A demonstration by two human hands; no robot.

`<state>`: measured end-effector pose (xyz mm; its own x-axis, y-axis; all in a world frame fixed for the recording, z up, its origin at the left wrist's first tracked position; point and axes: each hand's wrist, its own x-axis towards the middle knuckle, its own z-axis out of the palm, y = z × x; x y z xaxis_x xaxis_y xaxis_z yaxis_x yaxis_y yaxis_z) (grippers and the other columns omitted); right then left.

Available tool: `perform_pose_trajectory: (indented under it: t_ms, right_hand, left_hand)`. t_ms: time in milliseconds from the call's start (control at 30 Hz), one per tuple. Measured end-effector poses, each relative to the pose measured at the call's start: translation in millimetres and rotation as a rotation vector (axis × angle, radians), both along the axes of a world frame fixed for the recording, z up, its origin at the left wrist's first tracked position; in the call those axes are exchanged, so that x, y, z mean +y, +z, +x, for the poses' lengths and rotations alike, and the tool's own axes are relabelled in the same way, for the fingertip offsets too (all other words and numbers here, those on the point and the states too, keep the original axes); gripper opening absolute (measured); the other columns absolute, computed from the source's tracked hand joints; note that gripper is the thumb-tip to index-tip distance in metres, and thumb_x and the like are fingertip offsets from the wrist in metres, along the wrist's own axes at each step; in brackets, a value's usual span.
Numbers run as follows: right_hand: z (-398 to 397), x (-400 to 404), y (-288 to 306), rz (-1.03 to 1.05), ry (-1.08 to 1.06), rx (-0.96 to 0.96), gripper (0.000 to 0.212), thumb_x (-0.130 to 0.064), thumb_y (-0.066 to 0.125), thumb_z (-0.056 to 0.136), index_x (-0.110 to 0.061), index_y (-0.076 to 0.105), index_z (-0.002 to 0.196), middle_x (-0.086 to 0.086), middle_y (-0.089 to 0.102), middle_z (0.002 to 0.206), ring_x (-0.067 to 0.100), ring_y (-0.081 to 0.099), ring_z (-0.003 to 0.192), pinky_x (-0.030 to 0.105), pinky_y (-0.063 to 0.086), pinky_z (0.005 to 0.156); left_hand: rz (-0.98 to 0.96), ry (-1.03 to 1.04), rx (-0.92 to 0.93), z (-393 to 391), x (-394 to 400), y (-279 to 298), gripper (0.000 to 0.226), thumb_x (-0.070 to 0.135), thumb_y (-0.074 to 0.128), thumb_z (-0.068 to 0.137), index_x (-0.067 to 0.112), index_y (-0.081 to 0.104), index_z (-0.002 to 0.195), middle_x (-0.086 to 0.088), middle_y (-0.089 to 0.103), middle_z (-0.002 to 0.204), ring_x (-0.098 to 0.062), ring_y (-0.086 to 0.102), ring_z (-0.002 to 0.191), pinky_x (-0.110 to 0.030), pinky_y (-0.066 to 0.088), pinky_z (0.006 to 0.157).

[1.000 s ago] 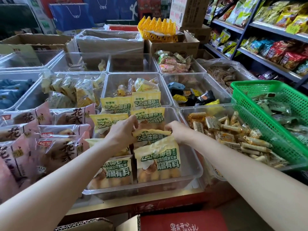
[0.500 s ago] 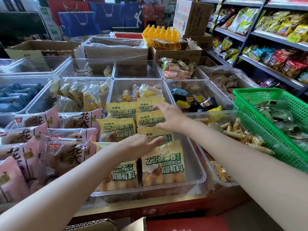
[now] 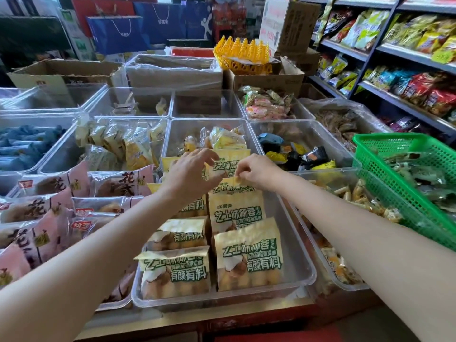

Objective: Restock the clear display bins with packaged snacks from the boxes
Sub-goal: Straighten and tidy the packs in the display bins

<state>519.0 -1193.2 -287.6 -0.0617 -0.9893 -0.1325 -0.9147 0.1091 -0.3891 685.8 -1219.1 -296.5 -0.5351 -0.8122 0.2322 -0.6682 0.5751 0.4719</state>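
Note:
A clear display bin (image 3: 299, 265) in front of me holds two rows of yellow-and-green bread packs (image 3: 248, 257), overlapping like tiles. My right hand (image 3: 257, 171) pinches the top edge of a pack (image 3: 235, 211) in the right row, near the back. My left hand (image 3: 188, 177) hovers beside it over the left row with fingers loosely spread towards a rear pack (image 3: 229, 162); I see no grip. The left hand hides the packs under it.
Pink bread packs (image 3: 49, 218) fill the bin on the left. A bin of small wrapped bars (image 3: 345, 267) and a green basket (image 3: 404, 174) stand on the right. Cardboard boxes (image 3: 172, 75) sit behind the bins, stocked shelves (image 3: 407, 53) line the right.
My left hand moved from the middle of the left row up to the back, next to my right hand. My right hand now pinches a pack's top edge.

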Motion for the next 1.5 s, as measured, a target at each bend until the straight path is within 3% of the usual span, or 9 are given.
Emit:
perform_pose_trajectory:
  t_ms: [100, 400, 533, 767, 900, 1033, 1133, 1400, 1500]
  right_hand:
    - [-1.7, -10.7, 1.9, -0.023, -0.023, -0.129, 0.026, -0.007, 0.038, 0.097, -0.009, 0.062, 0.109, 0.009, 0.062, 0.118, 0.024, 0.06, 0.107, 0.028, 0.048, 0.089]
    - [-0.7, -78.5, -22.6, 0.02, -0.067, 0.19, 0.07, 0.008, 0.036, 0.085, -0.014, 0.017, 0.149, 0.014, 0.026, 0.153, 0.031, 0.026, 0.14, 0.047, 0.018, 0.115]
    - [-0.9, -87.1, -37.1, -0.062, -0.036, 0.259, 0.04, 0.006, 0.037, 0.087, -0.005, 0.052, 0.123, 0.017, 0.054, 0.127, 0.031, 0.052, 0.116, 0.032, 0.041, 0.086]
    - [-17.3, -50.0, 12.5, -0.271, 0.055, -0.03, 0.025, -0.003, 0.043, 0.091, -0.009, 0.063, 0.105, 0.009, 0.063, 0.106, 0.021, 0.057, 0.094, 0.029, 0.046, 0.084]
    - [-14.3, 7.5, 51.3, -0.049, 0.26, -0.162, 0.015, -0.017, 0.057, 0.092, -0.006, 0.067, 0.094, 0.004, 0.067, 0.086, 0.011, 0.061, 0.072, 0.025, 0.05, 0.069]
    - [-2.0, 59.7, 44.7, 0.439, 0.467, 0.016, 0.037, -0.04, 0.063, 0.085, -0.012, 0.06, 0.108, -0.001, 0.063, 0.1, 0.013, 0.06, 0.091, 0.024, 0.052, 0.082]
    - [8.4, 81.4, 20.0, 0.341, 0.573, 0.387, 0.029, -0.035, 0.07, 0.081, -0.016, 0.053, 0.096, 0.001, 0.055, 0.095, 0.019, 0.053, 0.091, 0.03, 0.046, 0.077]
    - [11.3, 97.1, -5.1, 0.448, 0.413, 0.282, 0.045, -0.022, 0.076, 0.077, -0.011, 0.052, 0.113, 0.005, 0.059, 0.104, 0.015, 0.059, 0.061, 0.027, 0.051, 0.057]
    - [11.2, 94.3, -20.8, 0.485, 0.385, 0.271, 0.036, -0.02, 0.079, 0.074, -0.009, 0.052, 0.095, 0.011, 0.066, 0.093, 0.022, 0.066, 0.064, 0.032, 0.056, 0.058]
  left_hand:
    - [0.1, 0.002, -0.263, -3.1, -11.8, -7.7, 0.039, 0.037, 0.06, 0.087, 0.024, 0.054, 0.124, 0.009, 0.057, 0.127, -0.014, 0.05, 0.12, -0.04, 0.026, 0.111]
    - [0.237, 0.084, -0.064, 0.5, -19.2, -10.1, 0.022, 0.019, 0.05, 0.095, 0.017, 0.067, 0.108, -0.001, 0.065, 0.117, -0.016, 0.059, 0.105, -0.025, 0.043, 0.092]
    - [0.229, 0.103, -0.105, -5.8, -19.2, -13.5, 0.023, 0.025, 0.048, 0.095, 0.02, 0.068, 0.105, -0.001, 0.069, 0.104, -0.019, 0.061, 0.094, -0.038, 0.044, 0.096]
    - [0.071, 0.259, 0.115, -1.4, -1.1, -8.7, 0.019, 0.014, 0.052, 0.091, 0.015, 0.07, 0.099, -0.007, 0.056, 0.117, -0.024, 0.053, 0.109, -0.041, 0.042, 0.097]
    - [0.057, 0.104, 0.226, -0.2, 33.7, 0.1, 0.011, 0.014, 0.059, 0.087, 0.016, 0.07, 0.089, -0.003, 0.058, 0.099, -0.019, 0.056, 0.09, -0.037, 0.046, 0.084]
    - [0.549, -0.281, -0.231, 9.1, 73.5, 19.3, 0.045, 0.048, 0.061, 0.081, 0.025, 0.057, 0.12, 0.013, 0.056, 0.109, -0.008, 0.053, 0.1, -0.023, 0.044, 0.085]
    - [0.387, -0.297, -0.612, 6.3, 79.7, 13.5, 0.058, 0.049, 0.065, 0.079, 0.026, 0.05, 0.13, 0.01, 0.056, 0.12, -0.012, 0.052, 0.112, -0.029, 0.039, 0.096]
    - [0.165, -0.22, -0.741, 0.0, 97.7, -10.1, 0.061, 0.046, 0.064, 0.081, 0.02, 0.045, 0.133, 0.004, 0.054, 0.131, -0.017, 0.05, 0.119, -0.032, 0.034, 0.098]
    - [0.096, -0.19, -0.765, -6.5, 98.9, -26.4, 0.065, 0.043, 0.068, 0.078, 0.019, 0.041, 0.132, 0.003, 0.052, 0.131, -0.017, 0.048, 0.121, -0.036, 0.029, 0.096]
